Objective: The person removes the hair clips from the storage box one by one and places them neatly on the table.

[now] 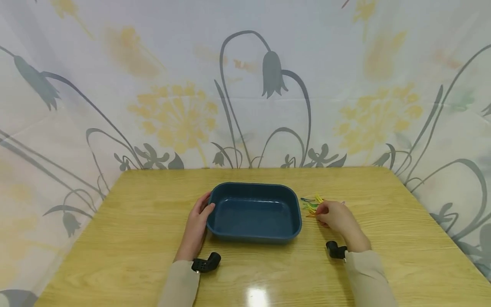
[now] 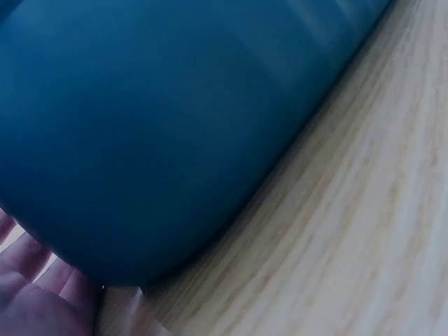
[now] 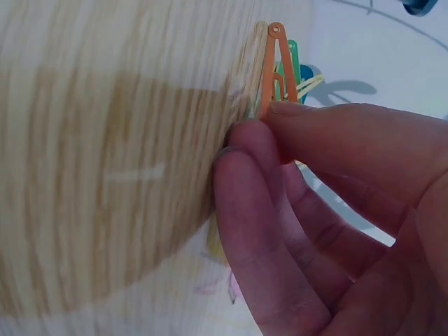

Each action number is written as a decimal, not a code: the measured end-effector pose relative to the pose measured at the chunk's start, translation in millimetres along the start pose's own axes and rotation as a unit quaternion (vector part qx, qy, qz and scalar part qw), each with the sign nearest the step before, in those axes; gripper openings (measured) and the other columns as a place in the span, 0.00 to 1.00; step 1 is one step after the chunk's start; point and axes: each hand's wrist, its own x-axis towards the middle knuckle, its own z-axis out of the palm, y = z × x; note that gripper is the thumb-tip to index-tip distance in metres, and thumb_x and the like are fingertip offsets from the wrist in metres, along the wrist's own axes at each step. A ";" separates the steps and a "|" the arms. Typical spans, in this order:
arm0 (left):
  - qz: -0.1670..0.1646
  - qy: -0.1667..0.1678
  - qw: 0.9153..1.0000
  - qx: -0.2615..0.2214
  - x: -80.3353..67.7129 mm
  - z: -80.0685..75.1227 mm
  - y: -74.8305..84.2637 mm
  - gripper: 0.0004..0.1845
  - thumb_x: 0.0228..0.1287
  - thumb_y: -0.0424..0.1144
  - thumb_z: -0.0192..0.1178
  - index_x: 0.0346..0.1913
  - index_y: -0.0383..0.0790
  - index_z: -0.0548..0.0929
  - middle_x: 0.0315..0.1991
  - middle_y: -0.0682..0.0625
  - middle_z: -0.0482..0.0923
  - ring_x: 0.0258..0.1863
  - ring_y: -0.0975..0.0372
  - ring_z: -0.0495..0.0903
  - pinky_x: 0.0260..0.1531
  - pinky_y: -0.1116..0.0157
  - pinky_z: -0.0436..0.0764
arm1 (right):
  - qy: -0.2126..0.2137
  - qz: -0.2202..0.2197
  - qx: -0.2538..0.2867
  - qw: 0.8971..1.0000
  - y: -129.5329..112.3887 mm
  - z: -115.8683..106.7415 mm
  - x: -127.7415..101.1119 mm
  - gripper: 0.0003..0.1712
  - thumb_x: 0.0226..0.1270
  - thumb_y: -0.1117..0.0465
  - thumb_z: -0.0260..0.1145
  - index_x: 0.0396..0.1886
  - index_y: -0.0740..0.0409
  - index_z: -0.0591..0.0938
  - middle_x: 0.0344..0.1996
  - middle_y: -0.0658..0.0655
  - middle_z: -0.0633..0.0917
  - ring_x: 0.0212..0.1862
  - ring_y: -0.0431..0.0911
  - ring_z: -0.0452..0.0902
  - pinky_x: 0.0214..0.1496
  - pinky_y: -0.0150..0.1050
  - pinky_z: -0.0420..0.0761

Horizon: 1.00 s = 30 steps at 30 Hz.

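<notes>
A dark blue rectangular basin point(image 1: 253, 218) with rounded corners sits in the middle of the table, nothing inside it. My left hand point(image 1: 198, 219) grips its left end, thumb over the rim and fingers along the outer wall; the left wrist view shows those fingers point(image 2: 28, 259) against the wall. To the basin's right, my right hand point(image 1: 337, 216) pinches an orange snap hair clip point(image 3: 267, 73) between thumb and fingertips. Just beyond it lie more hair clips: a green one point(image 3: 295, 56), yellow ones point(image 1: 318, 198) and a dark blue one point(image 1: 307, 199).
The wood-grain table point(image 1: 134, 230) reaches back to a white cloth point(image 1: 245, 106) printed with grey and yellow flowers. A small pink item point(image 3: 234, 287) lies under the right hand. Black wrist cameras point(image 1: 207, 262) stick out over the table.
</notes>
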 end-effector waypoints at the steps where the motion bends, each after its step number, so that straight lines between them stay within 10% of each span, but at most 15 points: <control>1: 0.000 0.000 1.000 0.002 0.4 0.3 1.1 0.23 0.68 0.45 0.51 0.64 0.52 0.65 0.66 0.54 0.61 0.66 0.61 0.59 0.66 0.57 0.56 | 0.001 0.000 0.002 1.000 -0.4 0.3 0.4 0.03 0.58 0.67 0.61 0.30 0.62 0.81 0.21 0.51 0.78 0.24 0.43 0.69 0.29 0.36 0.68; 14: -0.007 -0.003 1.000 0.010 0.4 6.1 2.5 0.23 0.68 0.47 0.50 0.65 0.53 0.64 0.65 0.55 0.61 0.66 0.61 0.59 0.66 0.57 0.56 | -0.020 -0.004 0.000 1.000 -1.3 -5.0 -2.5 0.04 0.60 0.67 0.60 0.33 0.62 0.81 0.24 0.52 0.79 0.26 0.43 0.70 0.31 0.38 0.71; 20: -0.005 -0.001 1.000 0.008 2.1 6.1 2.1 0.23 0.67 0.48 0.51 0.64 0.55 0.65 0.65 0.56 0.62 0.66 0.63 0.59 0.67 0.58 0.56 | -0.019 -0.011 0.003 1.000 -4.7 -14.4 -3.6 0.10 0.62 0.62 0.60 0.39 0.63 0.80 0.28 0.55 0.81 0.28 0.44 0.74 0.55 0.56 0.65; 25: -0.010 -0.022 1.000 -0.009 0.5 5.1 -0.6 0.26 0.66 0.52 0.51 0.65 0.54 0.63 0.66 0.56 0.59 0.67 0.62 0.56 0.67 0.58 0.55 | -0.011 0.012 0.027 0.999 -7.3 -20.3 -6.5 0.17 0.67 0.56 0.56 0.48 0.63 0.77 0.37 0.59 0.81 0.32 0.47 0.76 0.33 0.40 0.75; 30: -0.008 -0.026 0.999 -0.021 -4.6 1.5 -1.6 0.29 0.64 0.58 0.50 0.66 0.54 0.63 0.68 0.56 0.56 0.68 0.61 0.53 0.68 0.56 0.51 | -0.002 -0.025 0.044 0.999 -13.2 -25.7 -6.7 0.25 0.69 0.48 0.53 0.54 0.63 0.75 0.45 0.62 0.80 0.36 0.50 0.78 0.33 0.38 0.76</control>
